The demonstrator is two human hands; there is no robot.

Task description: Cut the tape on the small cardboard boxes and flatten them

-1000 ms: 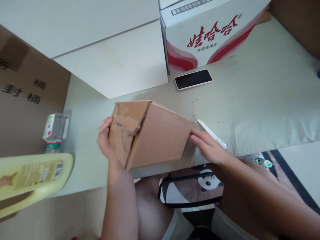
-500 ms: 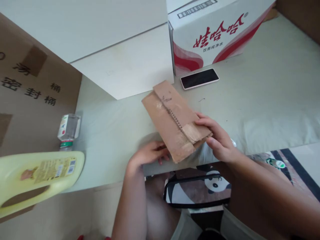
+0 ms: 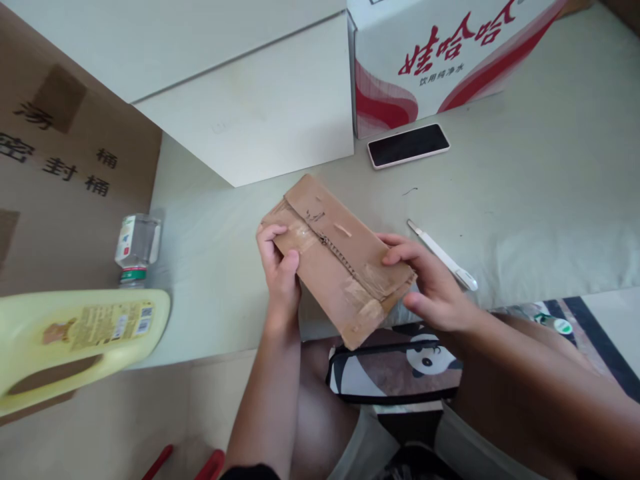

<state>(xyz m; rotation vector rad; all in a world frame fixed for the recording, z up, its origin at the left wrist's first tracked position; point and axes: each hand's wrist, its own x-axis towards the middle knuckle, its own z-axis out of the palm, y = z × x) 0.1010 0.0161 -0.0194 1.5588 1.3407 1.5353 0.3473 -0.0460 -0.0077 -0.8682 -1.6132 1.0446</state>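
Note:
A small flat cardboard box (image 3: 333, 257) is tilted between my hands above the near edge of the cloth-covered surface. Clear tape and a torn seam run along its upper face. My left hand (image 3: 281, 267) grips its left end, thumb and fingers closed on the edge. My right hand (image 3: 427, 280) holds the right end, with fingers on the top and the thumb near the lower corner. Just beyond the right hand lies a white utility knife (image 3: 443, 255) on the cloth. The underside of the box is hidden.
A phone (image 3: 409, 146) lies before a white-and-red carton (image 3: 450, 60). A large white box (image 3: 260, 120) stands at the back. At left are a clear bottle (image 3: 137, 247), a yellow jug (image 3: 85, 343) and a brown carton (image 3: 80, 200). A panda-print pouch (image 3: 390, 377) lies on my lap.
My left hand has moved from beneath the box to its left end and now grips it. The box has shifted left, and the utility knife has come into view.

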